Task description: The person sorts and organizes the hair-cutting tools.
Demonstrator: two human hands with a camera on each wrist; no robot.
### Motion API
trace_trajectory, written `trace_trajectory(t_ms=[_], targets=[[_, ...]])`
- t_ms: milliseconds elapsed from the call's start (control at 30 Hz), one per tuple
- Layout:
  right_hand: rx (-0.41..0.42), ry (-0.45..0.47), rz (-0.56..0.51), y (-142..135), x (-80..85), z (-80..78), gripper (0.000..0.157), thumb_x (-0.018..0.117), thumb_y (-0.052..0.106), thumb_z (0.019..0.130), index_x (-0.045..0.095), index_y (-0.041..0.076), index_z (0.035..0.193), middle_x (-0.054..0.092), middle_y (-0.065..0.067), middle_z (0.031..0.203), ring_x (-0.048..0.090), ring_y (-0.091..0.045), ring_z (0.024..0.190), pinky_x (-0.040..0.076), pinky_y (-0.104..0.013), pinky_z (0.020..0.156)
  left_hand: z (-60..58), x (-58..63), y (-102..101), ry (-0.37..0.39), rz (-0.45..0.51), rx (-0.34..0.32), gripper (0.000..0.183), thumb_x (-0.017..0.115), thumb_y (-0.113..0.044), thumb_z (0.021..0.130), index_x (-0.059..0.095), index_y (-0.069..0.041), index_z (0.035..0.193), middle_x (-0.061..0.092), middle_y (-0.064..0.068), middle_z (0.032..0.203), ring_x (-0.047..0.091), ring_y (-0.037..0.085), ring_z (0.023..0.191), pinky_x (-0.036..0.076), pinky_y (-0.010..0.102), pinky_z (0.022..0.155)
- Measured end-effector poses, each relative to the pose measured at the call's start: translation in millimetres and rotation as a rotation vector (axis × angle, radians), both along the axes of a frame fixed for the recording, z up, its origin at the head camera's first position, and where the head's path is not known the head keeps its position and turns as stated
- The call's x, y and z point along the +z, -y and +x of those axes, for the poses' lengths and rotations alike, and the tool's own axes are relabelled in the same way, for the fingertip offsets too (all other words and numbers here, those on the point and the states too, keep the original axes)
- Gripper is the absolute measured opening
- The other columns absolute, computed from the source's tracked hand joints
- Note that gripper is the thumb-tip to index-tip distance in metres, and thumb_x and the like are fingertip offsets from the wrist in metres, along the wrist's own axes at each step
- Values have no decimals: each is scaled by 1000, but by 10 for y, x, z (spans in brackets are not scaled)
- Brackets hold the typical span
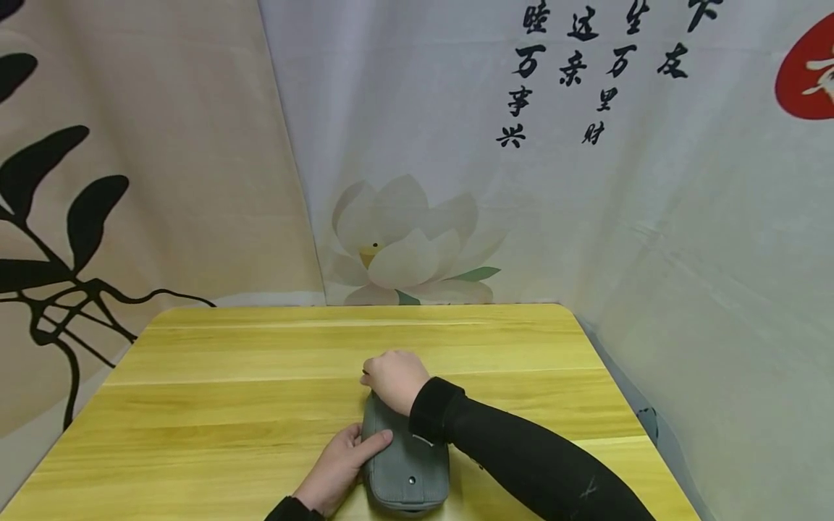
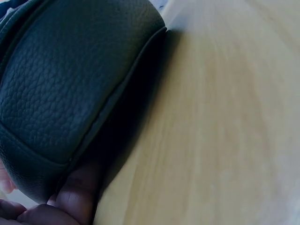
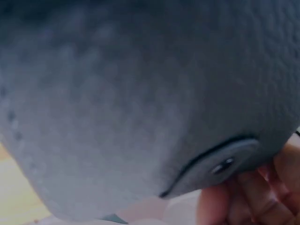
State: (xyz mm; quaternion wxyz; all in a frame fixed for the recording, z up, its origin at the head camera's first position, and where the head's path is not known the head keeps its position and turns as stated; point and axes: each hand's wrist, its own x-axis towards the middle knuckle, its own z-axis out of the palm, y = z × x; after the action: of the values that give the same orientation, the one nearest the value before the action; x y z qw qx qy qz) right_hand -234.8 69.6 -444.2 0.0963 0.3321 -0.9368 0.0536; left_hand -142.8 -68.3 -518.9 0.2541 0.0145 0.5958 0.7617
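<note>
A grey pebbled-leather pouch (image 1: 407, 470) lies lengthwise on the wooden table, with a small metal stud at its near end. My left hand (image 1: 342, 459) grips its left side, thumb on top; in the left wrist view, the fingers (image 2: 77, 197) tuck against its lower edge. At the far end, my right hand (image 1: 396, 380) bends its fingers down over the pouch. The right wrist view has those curled fingers (image 3: 255, 199) by a studded leather tab (image 3: 211, 166). A small dark bit shows at the fingertips; exactly which part they pinch is hidden.
The yellow wood-grain table (image 1: 228, 405) has rounded far corners. Behind it hangs a pale cloth backdrop (image 1: 417, 108) with a printed lotus, dark leaves and black characters. My black right sleeve (image 1: 534, 452) crosses the table's near right part.
</note>
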Motion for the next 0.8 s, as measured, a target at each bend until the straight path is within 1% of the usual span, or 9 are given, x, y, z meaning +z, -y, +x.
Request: trace_trajectory(t_ms=[167,300,400,467,500,567,667,733,800], targets=[[-25,27,-49,-61,8,-50,16,69,27,95,74,17,83,62,9,62,47,-1,49,44,-19,46,5,10,-5,2,-21,-2,73,61,-41,98,31,13,138,66,14,116,60,25,106,55,33,86],[-2,31,-50,-81,10,-69,16,69,28,94,75,17,83,65,8,66,51,-1,52,47,-19,48,14,13,0,4,-15,-11,73,60,-40,99,28,14,138,66,14,116,60,26,106,56,34,86],[36,32,-29,-66,7,-40,16,69,30,94,75,18,84,67,9,69,51,1,52,46,-18,48,25,11,12,2,12,-26,78,60,-36,100,16,11,145,64,15,119,60,27,107,55,36,87],[67,31,-25,-49,20,10,16,69,29,94,75,18,84,66,10,68,48,1,51,44,-17,46,25,7,18,-13,18,-25,86,60,-35,100,3,4,151,61,19,124,59,28,108,54,38,88],[85,25,-21,-38,31,45,16,69,30,94,75,18,84,66,10,68,47,2,50,43,-17,45,20,6,20,-22,24,-21,89,60,-34,100,-3,-1,154,59,21,127,58,29,109,54,40,89],[131,6,-15,-11,60,122,16,68,29,95,75,19,84,64,11,66,45,3,48,41,-16,44,7,2,20,-50,17,-9,93,61,-33,100,-10,-13,156,49,21,139,55,29,114,50,43,95],[186,-20,-6,30,80,225,15,69,28,94,74,20,83,63,12,64,43,4,48,38,-15,44,-18,-3,12,-91,-8,20,92,63,-33,98,-6,-21,158,23,14,156,38,25,129,34,49,108],[188,-20,-4,47,79,265,15,69,29,94,73,21,81,61,12,63,42,3,48,37,-16,44,-31,-8,5,-110,-33,29,91,65,-33,97,-1,-20,158,9,9,160,25,22,135,24,51,113],[169,-5,-7,47,63,278,16,69,29,94,72,21,80,60,12,62,42,2,48,37,-17,44,-39,-20,-3,-116,-45,24,90,66,-34,96,3,-15,158,8,8,160,22,22,136,21,52,114]])
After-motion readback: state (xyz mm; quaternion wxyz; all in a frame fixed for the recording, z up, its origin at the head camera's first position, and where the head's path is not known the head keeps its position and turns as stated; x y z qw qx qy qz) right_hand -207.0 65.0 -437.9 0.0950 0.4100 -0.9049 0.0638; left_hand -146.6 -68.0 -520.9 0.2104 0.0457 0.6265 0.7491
